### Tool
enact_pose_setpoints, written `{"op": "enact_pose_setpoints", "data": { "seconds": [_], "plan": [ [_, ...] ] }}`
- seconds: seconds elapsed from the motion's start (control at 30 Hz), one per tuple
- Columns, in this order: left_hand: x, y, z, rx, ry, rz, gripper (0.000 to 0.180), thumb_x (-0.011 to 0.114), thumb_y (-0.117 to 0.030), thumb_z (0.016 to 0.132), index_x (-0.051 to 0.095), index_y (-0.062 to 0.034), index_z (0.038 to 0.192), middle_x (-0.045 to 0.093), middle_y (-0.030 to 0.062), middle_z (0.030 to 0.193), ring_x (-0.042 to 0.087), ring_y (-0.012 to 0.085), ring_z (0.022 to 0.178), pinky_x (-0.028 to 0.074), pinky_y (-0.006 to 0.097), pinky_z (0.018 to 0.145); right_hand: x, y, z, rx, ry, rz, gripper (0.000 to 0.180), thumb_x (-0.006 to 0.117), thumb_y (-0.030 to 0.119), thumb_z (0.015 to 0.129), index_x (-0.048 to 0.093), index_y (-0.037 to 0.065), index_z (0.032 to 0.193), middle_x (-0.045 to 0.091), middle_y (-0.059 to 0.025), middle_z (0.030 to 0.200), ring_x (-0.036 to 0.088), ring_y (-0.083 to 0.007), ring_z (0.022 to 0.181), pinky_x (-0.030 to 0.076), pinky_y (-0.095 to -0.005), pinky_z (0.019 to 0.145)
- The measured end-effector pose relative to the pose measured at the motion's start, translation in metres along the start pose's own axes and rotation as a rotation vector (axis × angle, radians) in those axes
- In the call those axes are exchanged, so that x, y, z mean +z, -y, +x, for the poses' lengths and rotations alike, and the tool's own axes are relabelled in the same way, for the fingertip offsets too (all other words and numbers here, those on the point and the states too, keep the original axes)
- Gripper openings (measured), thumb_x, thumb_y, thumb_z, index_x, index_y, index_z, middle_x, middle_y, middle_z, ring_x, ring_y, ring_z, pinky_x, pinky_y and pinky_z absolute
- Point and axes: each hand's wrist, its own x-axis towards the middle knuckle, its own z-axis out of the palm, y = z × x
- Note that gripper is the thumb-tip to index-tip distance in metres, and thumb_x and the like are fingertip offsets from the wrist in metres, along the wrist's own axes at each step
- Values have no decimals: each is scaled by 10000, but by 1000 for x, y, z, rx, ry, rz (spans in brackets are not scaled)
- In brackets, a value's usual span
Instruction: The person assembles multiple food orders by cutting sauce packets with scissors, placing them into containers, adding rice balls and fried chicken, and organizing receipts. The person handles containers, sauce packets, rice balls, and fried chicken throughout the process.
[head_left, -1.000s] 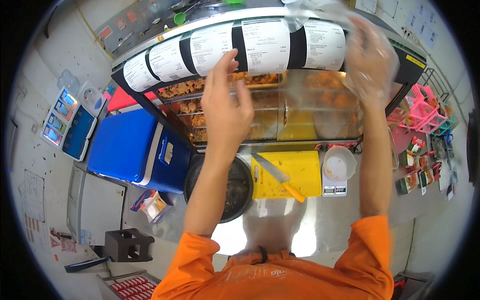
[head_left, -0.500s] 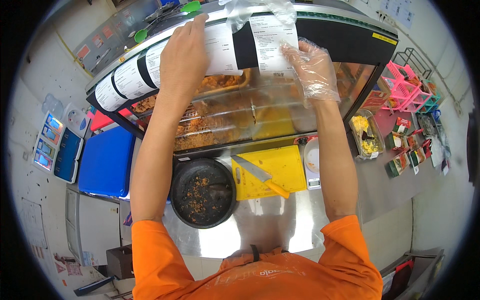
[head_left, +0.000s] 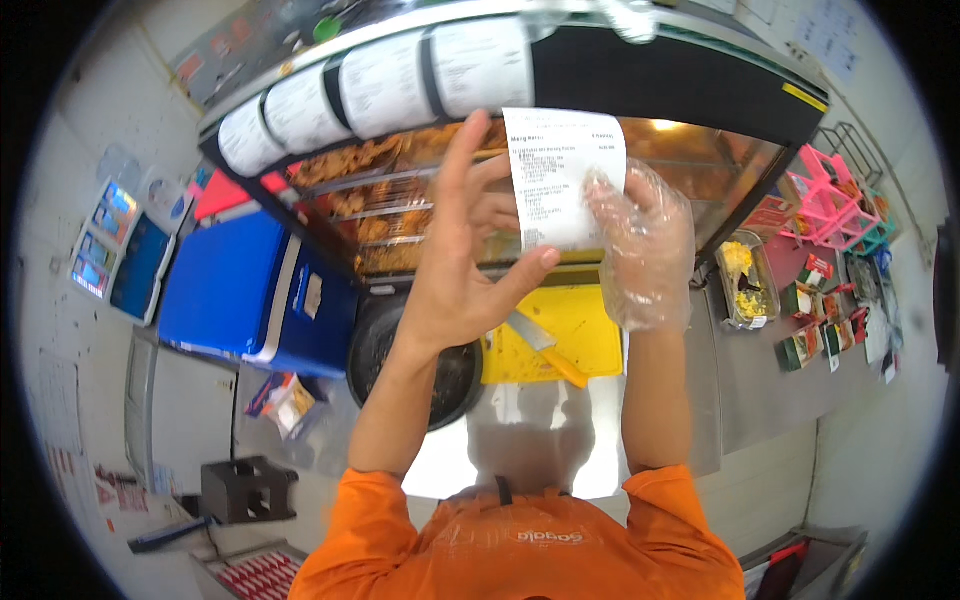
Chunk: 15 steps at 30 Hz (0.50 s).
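My right hand (head_left: 645,245), in a clear plastic glove, pinches a white printed receipt (head_left: 562,170) by its right side, in front of the glass food display case (head_left: 680,55). To the left of that slip is my bare left hand (head_left: 465,250), index finger raised and thumb stretched out. Some of its other fingers pass behind the paper, and whether they touch it I cannot tell. Several more receipts (head_left: 385,80) hang along the case's black top band. Fried food (head_left: 365,205) sits on shelves behind the glass.
Below my hands lie a yellow cutting board (head_left: 602,340) with a knife (head_left: 568,368) and a dark round stone mortar (head_left: 465,395). A blue cooler box (head_left: 225,300) stands at left. On the right are a food tub (head_left: 765,280), small packets (head_left: 805,345) and pink baskets (head_left: 830,190).
The receipt has come away from the case's top band and moved down with my right hand. My left hand has left the hanging receipts and moved down and right, beside it.
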Motion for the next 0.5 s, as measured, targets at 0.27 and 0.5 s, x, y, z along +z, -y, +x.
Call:
{"op": "enact_pose_setpoints", "data": {
  "seconds": [0.27, 0.5],
  "plan": [
    [-73, -19, -39, -224, 188, -24, 1016, 665, 69, 684, 165, 1, 1565, 267, 171, 1578, 334, 233, 1413, 314, 348, 1127, 78, 6, -42, 179, 88, 240, 234, 676, 63, 911, 661, -54, 1113, 710, -87, 980, 629, -94, 842, 508, -258, 723],
    [-96, -12, -49, -204, 171, 260, 853, 706, 22, 786, 280, -21, 1524, 379, 198, 1513, 606, 204, 1086, 515, 313, 900, 59, 5, 56, -383, -628, -192, 333, 702, 70, 901, 601, -8, 1209, 669, -44, 924, 595, -88, 821, 494, -239, 724]
  ]
}}
